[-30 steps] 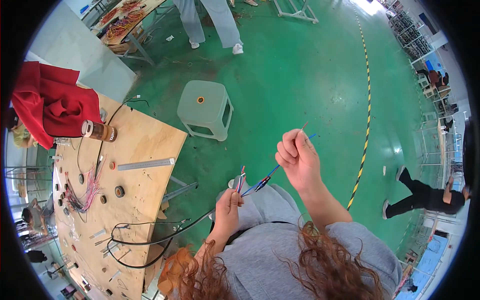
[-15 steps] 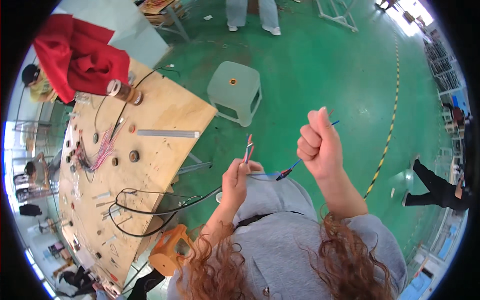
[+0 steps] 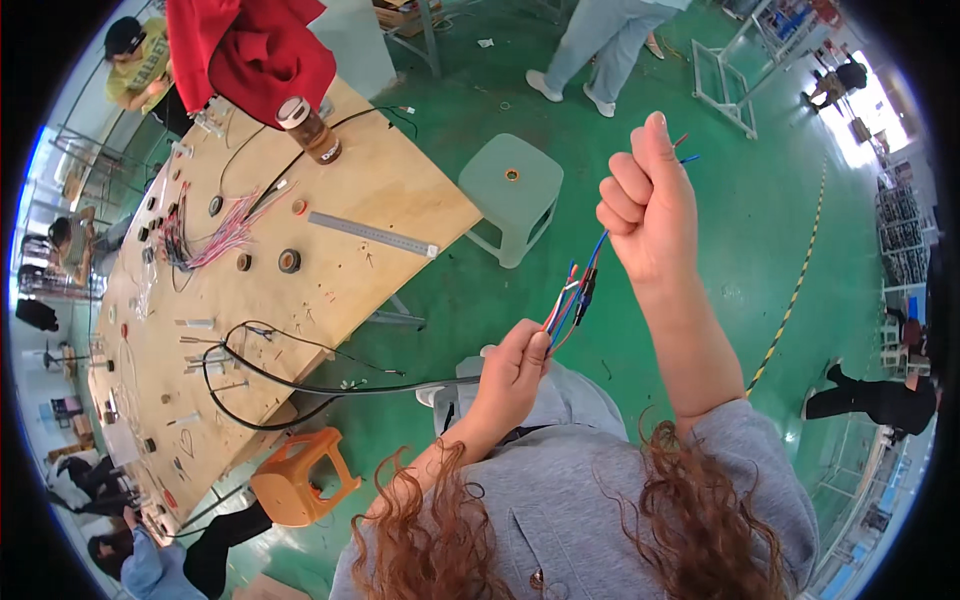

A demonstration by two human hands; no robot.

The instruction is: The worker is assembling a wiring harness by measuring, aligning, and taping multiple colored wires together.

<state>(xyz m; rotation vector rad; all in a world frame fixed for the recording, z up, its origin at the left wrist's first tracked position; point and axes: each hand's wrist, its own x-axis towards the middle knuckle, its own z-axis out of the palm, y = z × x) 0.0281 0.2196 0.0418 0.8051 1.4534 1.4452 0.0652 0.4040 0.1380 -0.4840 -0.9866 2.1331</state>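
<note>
My left hand [image 3: 515, 375] is closed around the end of a black cable [image 3: 410, 386], from which thin red, white and blue wires [image 3: 563, 304] fan out above the thumb. Beside these wires sits a small black sleeve-like piece [image 3: 587, 288], its exact kind unclear. A blue wire [image 3: 603, 243] runs from there up into my right hand [image 3: 650, 205], a fist with the thumb on top, raised over the floor. Short red and blue wire ends [image 3: 688, 157] poke out past that fist. The cable loops back to the wooden table [image 3: 400, 215] on the left.
On the table lie a steel ruler [image 3: 370, 234], a jar of brown liquid [image 3: 309, 131], a bundle of pink wires [image 3: 225, 225] and tape rolls [image 3: 289, 260]. A pale stool [image 3: 515, 180] and an orange stool [image 3: 300, 478] stand nearby. One person [image 3: 610, 50] stands ahead; others are around the table.
Both hands have moved up and away from me; the left also shifted right. The black piece now stands upright close to the left hand's wires. The view has turned slightly.
</note>
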